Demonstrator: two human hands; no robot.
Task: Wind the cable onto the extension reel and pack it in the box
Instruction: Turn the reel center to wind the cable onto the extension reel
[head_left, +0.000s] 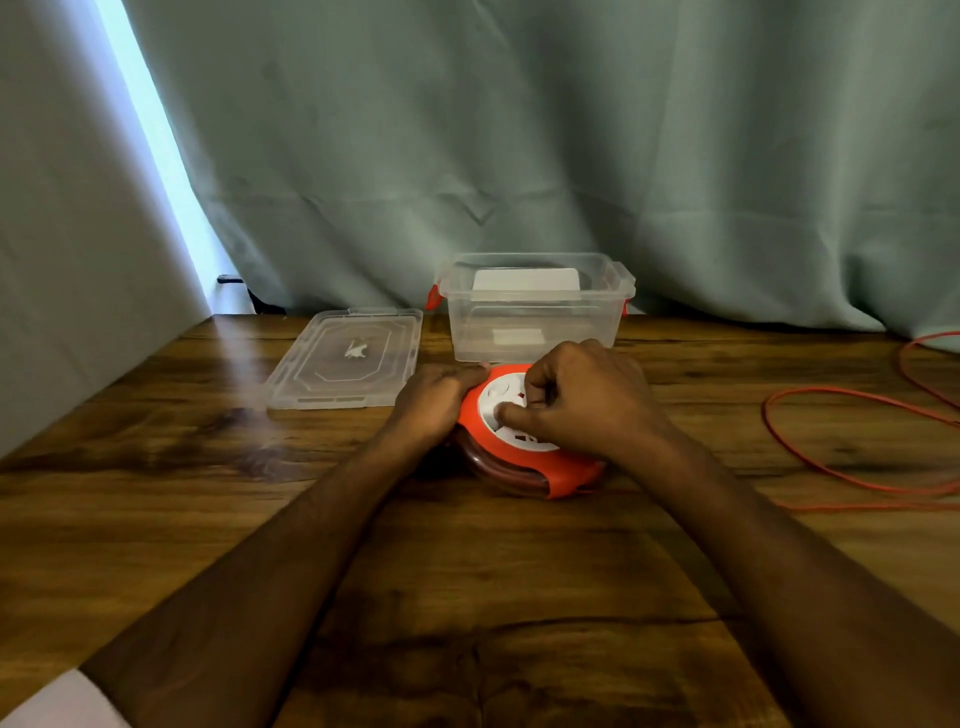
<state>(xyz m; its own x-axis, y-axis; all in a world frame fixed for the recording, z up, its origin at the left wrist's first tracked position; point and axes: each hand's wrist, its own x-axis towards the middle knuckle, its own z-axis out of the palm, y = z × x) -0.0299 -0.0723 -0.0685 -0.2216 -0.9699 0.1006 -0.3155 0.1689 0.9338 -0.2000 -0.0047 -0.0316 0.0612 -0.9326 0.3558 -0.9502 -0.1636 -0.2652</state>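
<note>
Orange extension reel (524, 447) with white socket face, flat on the wooden table (467, 597) near its middle, just in front of the box. Held between both hands: left hand (434, 402) at the reel's 9 o'clock, fingers curled round the orange rim, fingertips reaching toward 11 o'clock; right hand (582, 397) over the face from 3 o'clock, fingers curled and pinching something at the centre of the white face, thumb pressed down near the 8 o'clock part of that face. Exactly what is pinched, a knob or a handle, cannot be told, hidden under the fingers. Darker wound turns visible through the reel's lower side at 6 o'clock. Orange cable (831, 462) lying in loose loops on the table at 3 o'clock of the reel, well apart from both hands, running off the right edge of view; its join to the reel hidden behind the right wrist. Clear plastic box (535, 317) with red latches at 12 o'clock, upright, open, its near wall just beside the reel's far rim. Clear lid (345, 358) flat on the table at 10 o'clock, beside the box, near the left hand but apart from it. Grey-green curtain (571, 145) hanging behind the table's far edge. Pale sleeve (67, 701) at the lower left corner.
</note>
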